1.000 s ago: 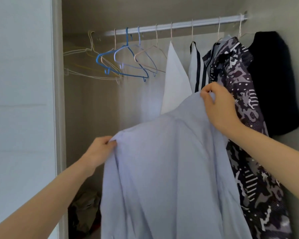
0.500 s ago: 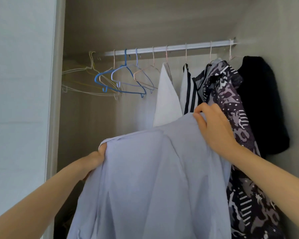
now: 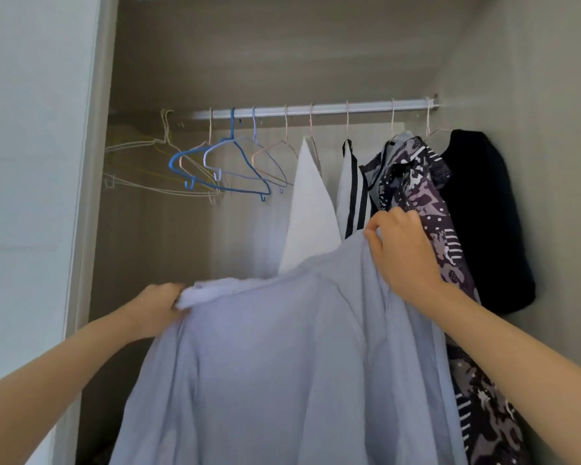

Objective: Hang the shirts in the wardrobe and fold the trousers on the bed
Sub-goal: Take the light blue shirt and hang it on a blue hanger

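A pale blue shirt [image 3: 282, 357] hangs spread between my two hands in front of the open wardrobe. My left hand [image 3: 156, 308] pinches its upper left corner, low and left. My right hand [image 3: 403, 253] grips its upper right edge, higher up, close to the hung clothes. Above runs the white rail [image 3: 316, 109]. Several empty wire hangers [image 3: 222, 166], blue, pink and yellow, hang on the rail's left half. Whether a hanger sits inside the shirt is hidden.
On the rail's right half hang a white shirt [image 3: 311, 216], a black-and-white striped garment [image 3: 353, 193], a purple patterned shirt [image 3: 426, 203] and a black top [image 3: 483, 216]. The wardrobe's left door frame [image 3: 91, 196] and right wall [image 3: 534, 162] close the space.
The view has tilted upward, so the rail sits lower in frame. Both hands keep their hold on the shirt; my left hand has bunched the fabric at its corner.
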`<act>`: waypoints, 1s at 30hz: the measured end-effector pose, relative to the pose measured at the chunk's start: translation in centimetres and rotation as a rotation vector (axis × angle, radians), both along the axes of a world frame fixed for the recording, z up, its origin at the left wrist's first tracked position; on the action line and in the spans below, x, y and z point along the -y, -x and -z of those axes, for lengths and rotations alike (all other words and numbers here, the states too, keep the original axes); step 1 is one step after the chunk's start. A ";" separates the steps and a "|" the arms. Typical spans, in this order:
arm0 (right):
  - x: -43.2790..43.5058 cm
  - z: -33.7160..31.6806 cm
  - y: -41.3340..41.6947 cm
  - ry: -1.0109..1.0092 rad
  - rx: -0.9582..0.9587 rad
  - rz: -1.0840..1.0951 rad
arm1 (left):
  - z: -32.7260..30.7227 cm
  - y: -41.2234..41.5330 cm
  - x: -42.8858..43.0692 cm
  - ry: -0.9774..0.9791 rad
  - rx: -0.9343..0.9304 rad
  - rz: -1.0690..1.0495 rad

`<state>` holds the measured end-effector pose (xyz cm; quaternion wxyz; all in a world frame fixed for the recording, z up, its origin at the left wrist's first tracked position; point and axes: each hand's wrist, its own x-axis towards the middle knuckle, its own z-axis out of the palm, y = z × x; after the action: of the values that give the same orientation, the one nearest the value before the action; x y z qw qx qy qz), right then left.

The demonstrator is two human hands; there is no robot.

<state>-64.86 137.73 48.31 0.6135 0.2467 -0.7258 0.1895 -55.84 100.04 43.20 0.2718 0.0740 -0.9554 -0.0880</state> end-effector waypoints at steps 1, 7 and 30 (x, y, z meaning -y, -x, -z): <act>0.5 -0.3 -0.3 -0.018 -0.038 -0.002 | -0.8 0.1 -0.6 -0.021 -0.107 -0.007; 4.7 -2.6 -3.0 -0.035 -0.263 -0.089 | -6.3 -0.5 -3.1 -0.336 -0.433 0.092; 22.9 -16.8 -2.5 -0.104 -0.020 -0.191 | -11.8 1.1 1.9 -0.070 -0.541 -0.075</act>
<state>-62.38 114.80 65.14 0.5863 0.3481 -0.7017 0.2066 -56.93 98.15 54.96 0.5177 0.0925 -0.8410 -0.1272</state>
